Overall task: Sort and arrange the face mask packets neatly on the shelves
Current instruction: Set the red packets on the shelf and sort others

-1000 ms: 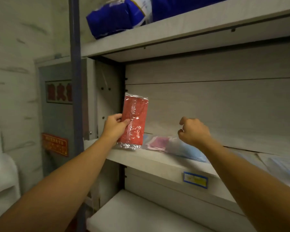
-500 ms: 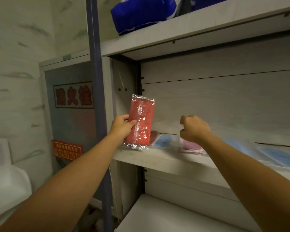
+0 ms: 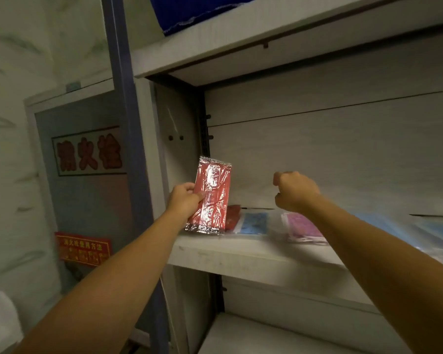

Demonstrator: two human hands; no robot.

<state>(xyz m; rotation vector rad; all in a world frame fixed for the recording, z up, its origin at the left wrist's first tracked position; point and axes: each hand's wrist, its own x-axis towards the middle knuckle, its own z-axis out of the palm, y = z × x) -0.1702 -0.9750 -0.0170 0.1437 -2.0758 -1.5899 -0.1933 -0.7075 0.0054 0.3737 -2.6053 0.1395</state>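
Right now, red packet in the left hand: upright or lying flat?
Upright. The red packet stands on end, its bottom edge at the shelf front; the left hand grips its side.

Both bare forearms reach forward and upward from the lower corners of the view, nearly straight at the elbows. The left hand (image 3: 183, 200) is raised with its back toward the camera, thumb lying across the front of a red packet (image 3: 211, 194) and fingers behind it, pinching it upright. The right hand (image 3: 296, 191) is held at about the same height, well apart from the left, its fingers curled into a loose fist that holds nothing, knuckles turned leftward.
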